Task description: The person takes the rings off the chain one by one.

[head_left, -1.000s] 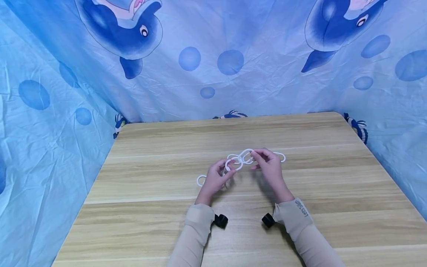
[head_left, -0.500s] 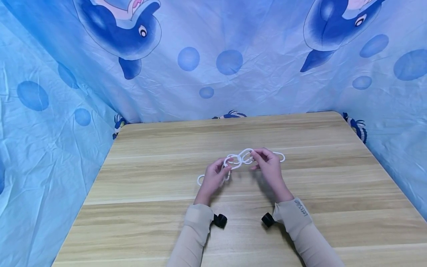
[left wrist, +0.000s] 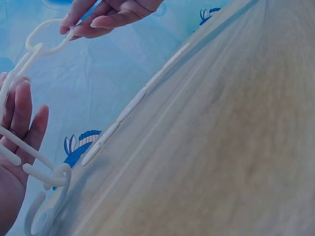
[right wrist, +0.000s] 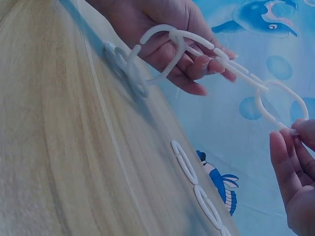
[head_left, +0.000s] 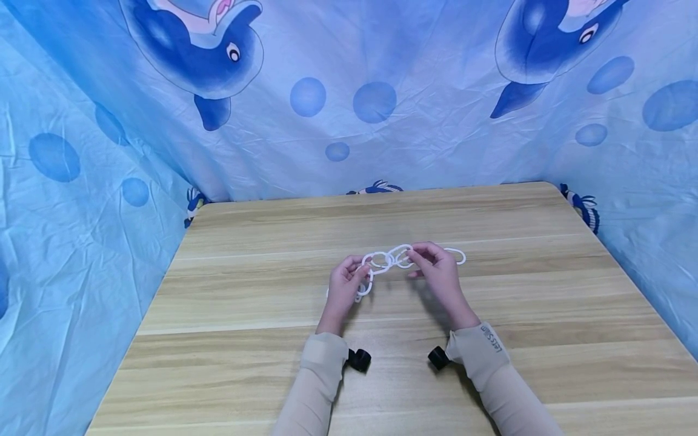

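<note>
Dolphin-print blue cloth (head_left: 338, 54) hangs beyond your wood-grain surface (head_left: 229, 375). Your right hand (head_left: 439, 271) partly screens a flat row of links (left wrist: 132, 106) lying to the right. Your chain (head_left: 390, 260) is raised mid-surface: smooth white ovals, some gapped. Right hand and left hand (head_left: 342, 287) each pinch a link.

A wood-grain table (head_left: 245, 363) is carrying several white rings (left wrist: 132, 105), which are lying flat in a row. A white chain's lower end (right wrist: 141, 90) is resting there too.
</note>
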The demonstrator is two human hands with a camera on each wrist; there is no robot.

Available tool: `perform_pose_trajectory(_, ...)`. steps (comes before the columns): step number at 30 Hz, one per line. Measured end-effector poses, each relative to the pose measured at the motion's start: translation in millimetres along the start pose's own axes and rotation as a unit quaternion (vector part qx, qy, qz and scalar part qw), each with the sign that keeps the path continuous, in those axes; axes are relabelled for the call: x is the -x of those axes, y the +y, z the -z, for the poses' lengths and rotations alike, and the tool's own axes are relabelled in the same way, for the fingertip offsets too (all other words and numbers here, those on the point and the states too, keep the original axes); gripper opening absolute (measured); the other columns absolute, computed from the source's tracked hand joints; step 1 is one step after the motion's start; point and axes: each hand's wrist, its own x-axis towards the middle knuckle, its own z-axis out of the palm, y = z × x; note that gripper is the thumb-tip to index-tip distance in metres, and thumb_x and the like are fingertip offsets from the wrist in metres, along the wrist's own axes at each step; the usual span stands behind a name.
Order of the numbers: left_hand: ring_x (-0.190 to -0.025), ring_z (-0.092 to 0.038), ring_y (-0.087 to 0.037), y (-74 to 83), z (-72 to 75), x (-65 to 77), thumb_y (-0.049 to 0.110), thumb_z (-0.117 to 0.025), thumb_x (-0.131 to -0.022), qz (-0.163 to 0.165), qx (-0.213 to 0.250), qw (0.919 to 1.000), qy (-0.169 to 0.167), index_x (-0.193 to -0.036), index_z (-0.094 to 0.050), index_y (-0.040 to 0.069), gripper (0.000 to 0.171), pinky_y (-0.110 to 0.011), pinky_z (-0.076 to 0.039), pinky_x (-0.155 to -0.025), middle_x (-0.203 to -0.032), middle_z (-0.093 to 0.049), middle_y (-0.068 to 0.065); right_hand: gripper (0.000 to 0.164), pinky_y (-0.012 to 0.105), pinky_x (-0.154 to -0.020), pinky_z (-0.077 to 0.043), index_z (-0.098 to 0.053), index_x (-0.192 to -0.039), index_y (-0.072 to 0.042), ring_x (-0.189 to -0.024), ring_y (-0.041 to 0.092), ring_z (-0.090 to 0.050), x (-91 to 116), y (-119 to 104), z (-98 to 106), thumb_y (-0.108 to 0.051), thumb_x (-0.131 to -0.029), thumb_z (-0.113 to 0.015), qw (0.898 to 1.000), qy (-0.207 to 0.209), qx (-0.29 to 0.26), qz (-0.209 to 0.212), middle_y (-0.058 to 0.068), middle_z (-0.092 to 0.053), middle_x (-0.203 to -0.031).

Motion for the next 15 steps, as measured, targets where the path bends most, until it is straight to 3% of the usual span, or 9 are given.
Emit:
perform_pose_trajectory(3, -0.066, -0.06, -0.004, 0.8, 0.2, 0.1, 0.001, -0.06, -0.092, -0.001, 0.013, 0.9999, 0.004, -0.111, -0.059, -0.012, 0.023, -0.016, -0.054, -0.061, -0.09, -0.068, -0.02, 0.025, 0.027, -0.062, -0.061, -0.062, -0.108, 0.013, -0.076, 0.006, -0.065, -0.5, 0.5, 0.0, -0.003, -0.089, -0.067, 1.0, 0.001, 0.004, -0.007, -0.012, -0.067, -0.083)
perform_pose_trajectory(8, -0.062, -0.059, -0.005, 1.8, 0.3, 0.4, 0.001, -0.06, -0.092, -0.008, 0.014, 0.9998, 0.005, -0.107, -0.06, -0.015, 0.022, -0.015, -0.052, -0.057, -0.073, -0.064, 0.007, 0.024, 0.027, -0.061, -0.061, -0.063, -0.105, 0.013, -0.076, 0.01, -0.067, -1.0, 0.6, -1.3, -0.001, -0.087, -0.069, 1.0, 0.011, 0.013, -0.013, -0.009, -0.067, -0.084)
perform_pose_trajectory(15, -0.059, -0.057, -0.003, 2.4, 1.6, 0.1, 0.002, -0.061, -0.093, -0.007, 0.008, 0.9998, 0.017, -0.104, -0.062, -0.016, 0.021, -0.014, -0.05, -0.054, -0.069, -0.064, 0.009, 0.024, 0.026, -0.061, -0.061, -0.065, -0.105, 0.013, -0.073, 0.005, -0.067, -1.9, 2.5, -2.6, -0.002, -0.086, -0.07, 0.999, 0.011, 0.027, -0.012, -0.008, -0.067, -0.085)
